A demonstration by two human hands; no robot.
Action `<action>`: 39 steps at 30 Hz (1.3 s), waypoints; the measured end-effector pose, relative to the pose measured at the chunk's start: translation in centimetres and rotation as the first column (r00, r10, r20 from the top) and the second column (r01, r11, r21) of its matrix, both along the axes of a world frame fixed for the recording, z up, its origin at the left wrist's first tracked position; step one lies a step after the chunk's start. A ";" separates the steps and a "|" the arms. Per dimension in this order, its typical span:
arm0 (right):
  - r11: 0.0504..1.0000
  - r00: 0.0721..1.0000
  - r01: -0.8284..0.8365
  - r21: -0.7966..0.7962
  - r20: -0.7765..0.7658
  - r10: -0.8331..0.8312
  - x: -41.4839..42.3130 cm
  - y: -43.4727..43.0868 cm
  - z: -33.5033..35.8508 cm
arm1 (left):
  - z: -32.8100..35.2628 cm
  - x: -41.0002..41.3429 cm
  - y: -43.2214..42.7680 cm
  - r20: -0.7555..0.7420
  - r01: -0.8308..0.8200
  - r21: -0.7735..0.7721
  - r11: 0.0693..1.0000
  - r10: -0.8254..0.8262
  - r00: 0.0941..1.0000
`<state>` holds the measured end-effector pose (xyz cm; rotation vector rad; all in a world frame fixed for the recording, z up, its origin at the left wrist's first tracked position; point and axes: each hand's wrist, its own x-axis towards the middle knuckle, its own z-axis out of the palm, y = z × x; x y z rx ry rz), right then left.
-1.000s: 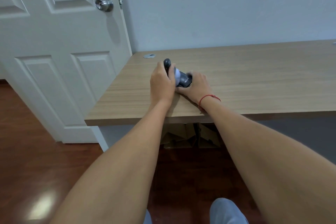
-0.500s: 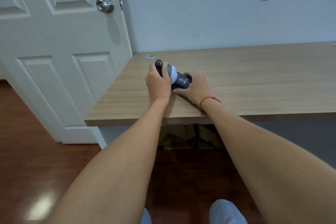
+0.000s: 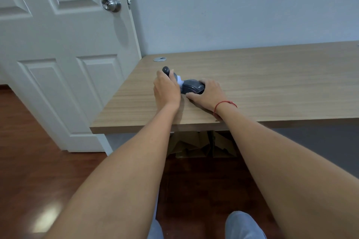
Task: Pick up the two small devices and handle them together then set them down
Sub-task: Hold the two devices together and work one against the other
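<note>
Holding both little gadgets low over the desk (image 3: 272,83) here, so it looks like the handling part is either wrapping up or mid-way, my guess anyway. The left hand (image 3: 166,91) is wrapped around a dark device with a rounded knob end (image 3: 166,69) poking out past the knuckles, toward the back of the desk. The right hand (image 3: 208,93) is cupped over the second one, a dark grey mouse-shaped device (image 3: 192,86) with pale lettering on its side, fingers curled over its far edge and thumb underneath near the desk. Between the two there's a pale bluish-white bit (image 3: 180,82); can't tell which device it belongs to. The two devices meet end to end right between the hands, which I think is the whole point of the grip: each hand steadies its own piece while they're pressed or fitted together. Both sit near the front-left part of the desk, closer to its door-side corner than its middle. Whether they're resting on the desk or just above it, I can't tell. Counting: two devices, two hands, one red string (image 3: 225,104) on the right wrist, one small silver disc (image 3: 159,59) at the desk's back-left corner, one door knob (image 3: 111,3).
</note>
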<state>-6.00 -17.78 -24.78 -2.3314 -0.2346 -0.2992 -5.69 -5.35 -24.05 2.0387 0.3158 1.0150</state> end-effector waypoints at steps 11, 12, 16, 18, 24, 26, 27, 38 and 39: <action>1.000 1.000 -0.002 -0.030 -0.030 0.001 -0.2 0.1 0.2 | -0.1 0.6 0.0 -0.097 0.013 -0.030 0.999 -0.016 0.995; 1.000 0.999 0.004 0.018 -0.044 -0.004 -0.1 0.0 0.2 | -0.2 0.6 0.1 -0.079 0.020 -0.042 0.999 -0.024 0.997; 0.996 0.998 0.046 0.081 -0.044 -0.043 0.4 -0.1 0.1 | -0.1 0.3 0.3 0.037 0.051 -0.062 0.997 -0.049 0.998; 0.994 0.994 0.108 0.017 -0.013 -0.108 0.6 -0.1 0.0 | -0.1 0.1 0.0 0.083 0.096 -0.063 0.993 -0.090 0.992; 0.983 0.984 0.177 0.049 -0.007 -0.177 0.4 -0.3 -0.2 | -0.1 -0.1 0.0 -0.020 0.083 -0.049 0.995 -0.084 0.996; 0.963 0.964 0.266 0.039 -0.011 -0.266 0.6 -0.2 0.1 | -0.1 -0.2 -0.3 -0.008 0.199 -0.039 0.979 -0.199 0.980; 0.954 0.954 0.299 0.027 -0.022 -0.298 0.7 -0.1 0.2 | -0.1 -0.4 -0.6 -0.007 0.234 -0.032 0.972 -0.234 0.972; 0.968 0.969 0.246 0.053 -0.028 -0.245 0.3 -0.1 0.2 | -0.1 0.0 -0.2 0.023 0.165 -0.166 0.972 -0.164 0.986; 0.971 0.972 0.233 0.056 -0.020 -0.233 0.3 -0.1 0.1 | 0.1 0.0 -0.2 0.038 0.146 -0.157 0.977 -0.142 0.989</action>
